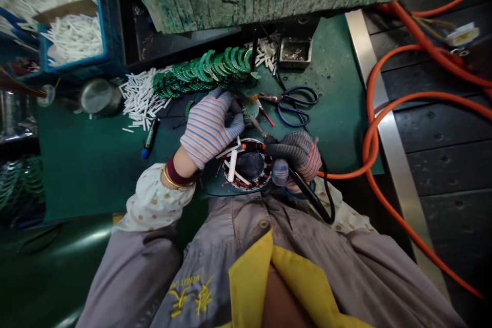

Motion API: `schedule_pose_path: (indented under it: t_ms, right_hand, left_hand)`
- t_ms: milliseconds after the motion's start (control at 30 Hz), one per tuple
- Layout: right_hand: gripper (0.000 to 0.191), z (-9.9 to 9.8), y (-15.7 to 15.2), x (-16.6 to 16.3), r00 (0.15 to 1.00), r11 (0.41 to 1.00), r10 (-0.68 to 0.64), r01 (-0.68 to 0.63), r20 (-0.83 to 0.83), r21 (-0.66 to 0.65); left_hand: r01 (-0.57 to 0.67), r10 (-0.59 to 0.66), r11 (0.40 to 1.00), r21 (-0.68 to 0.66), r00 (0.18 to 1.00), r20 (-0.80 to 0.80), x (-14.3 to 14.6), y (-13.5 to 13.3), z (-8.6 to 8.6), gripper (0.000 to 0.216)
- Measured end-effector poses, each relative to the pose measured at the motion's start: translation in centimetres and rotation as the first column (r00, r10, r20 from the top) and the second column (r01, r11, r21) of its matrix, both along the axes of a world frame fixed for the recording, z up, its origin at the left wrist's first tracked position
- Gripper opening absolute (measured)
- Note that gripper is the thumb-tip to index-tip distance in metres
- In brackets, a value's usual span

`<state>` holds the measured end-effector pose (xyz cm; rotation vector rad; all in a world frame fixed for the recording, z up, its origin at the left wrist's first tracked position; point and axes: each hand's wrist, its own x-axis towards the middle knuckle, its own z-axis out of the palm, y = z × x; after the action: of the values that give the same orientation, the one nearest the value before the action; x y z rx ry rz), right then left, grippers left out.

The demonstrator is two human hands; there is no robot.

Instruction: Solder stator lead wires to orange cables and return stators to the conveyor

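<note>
My right hand [302, 156], in a striped glove, grips a soldering iron [272, 141]. Its metal tip points up and left, close to my left fingers. My left hand [209, 123], gloved alike, is closed with the thumb against the fingers; what they pinch is hidden. Just below both hands lies a round wound motor stator [266, 174] with red and black wires round its ring. White insulating tubes [232, 165] stick out over its left side. Beyond the fingers is a thin red stick-like piece [267, 115], beside dark-handled scissors [298, 105].
Green curved circuit boards [207, 69] stand in a row behind my hands. Loose white tubes [140, 95] are heaped to their left, near a blue marker [150, 138] and a metal lidded jar [99, 97]. A small metal tray [295, 52] sits behind. Orange hose [371, 128] loops at right.
</note>
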<state>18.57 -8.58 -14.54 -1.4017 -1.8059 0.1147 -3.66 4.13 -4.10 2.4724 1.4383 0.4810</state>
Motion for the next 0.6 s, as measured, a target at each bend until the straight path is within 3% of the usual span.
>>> schedule_pose_path:
  t_ms: [133,333,400,467,600]
  right_hand:
    - [0.037,1.2,1.3,-0.4,0.980,0.960,0.060,-0.005,-0.189,0.279]
    - [0.035,0.4,1.4,-0.6,0.988,0.967,0.049,-0.010,-0.147,0.256]
    - [0.044,-0.1,0.9,-0.6,0.998,0.984,-0.010,0.022,-0.067,0.177]
    - [0.044,-0.1,0.5,-0.5,0.997,0.999,-0.047,0.047,0.053,0.001]
    - [0.026,0.1,0.2,-0.3,0.978,0.944,0.034,0.037,0.207,-0.327]
  left_hand:
    - [-0.007,0.008,1.000,0.012,1.000,-0.019,0.1,-0.1,0.0,0.005]
    - [-0.027,0.027,1.000,0.002,0.998,-0.048,0.3,-0.2,0.1,0.008]
    - [-0.032,0.032,0.999,-0.004,0.999,-0.042,0.3,-0.2,0.1,0.007]
    - [-0.030,0.030,0.999,-0.015,0.999,-0.023,0.2,-0.1,0.0,0.007]
    - [-0.016,0.016,1.000,-0.002,1.000,0.010,0.0,0.0,-0.4,0.009]
